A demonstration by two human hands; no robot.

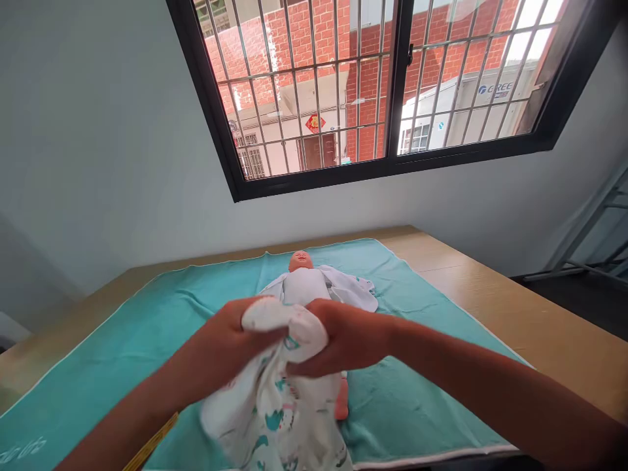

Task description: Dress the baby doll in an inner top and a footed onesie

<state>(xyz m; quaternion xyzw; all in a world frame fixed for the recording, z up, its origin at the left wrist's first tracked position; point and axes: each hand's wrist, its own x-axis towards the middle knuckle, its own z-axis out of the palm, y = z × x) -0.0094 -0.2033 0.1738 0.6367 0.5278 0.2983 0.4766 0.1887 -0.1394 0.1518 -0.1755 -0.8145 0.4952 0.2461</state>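
A white baby garment with teal prints (282,399) hangs bunched between my two hands; its exact cut is hidden by the folds, and its lower part is slightly blurred. My left hand (240,333) grips the gathered top edge from the left. From the right, my right hand (338,333) holds the same edge, its thumb and fingers closed on the cloth. Behind it a baby doll (305,286) lies on its back, head toward the window, in a white top. A white cloth (350,288) spreads out beside its body. One doll leg (342,399) shows past the garment.
A teal blanket (417,392) with a pale edge covers much of the wooden table (466,288). At the back the table meets a white wall (98,163) with a barred, dark-framed window (314,171). A metal frame (583,229) stands at the right.
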